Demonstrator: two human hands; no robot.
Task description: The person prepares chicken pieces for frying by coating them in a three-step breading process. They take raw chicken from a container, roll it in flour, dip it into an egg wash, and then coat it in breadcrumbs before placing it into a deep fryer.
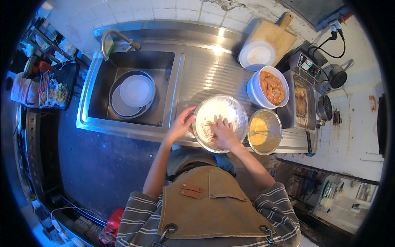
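Note:
A steel mixing bowl [242, 111] of white flour stands at the counter's front edge, in front of my apron. My left hand [184, 122] grips its left rim, thumb and fingers against the side. Inside it, my right hand [224, 135] is pushed into the flour with fingers spread; the fingertips are coated and partly buried, so anything under them is hidden. Touching or nearly touching on the right is a second steel bowl [258, 125] of yellow beaten egg with a utensil in it. Behind that stands a white tub [256, 91] of raw, reddish marinated meat.
A deep fryer [303, 99] with a basket stands at the right. A white plate [257, 54] and a wooden cutting board [269, 35] lean at the back wall. The sink [162, 82] at left holds white dishes [138, 90] in a pan, under a curved faucet [108, 43].

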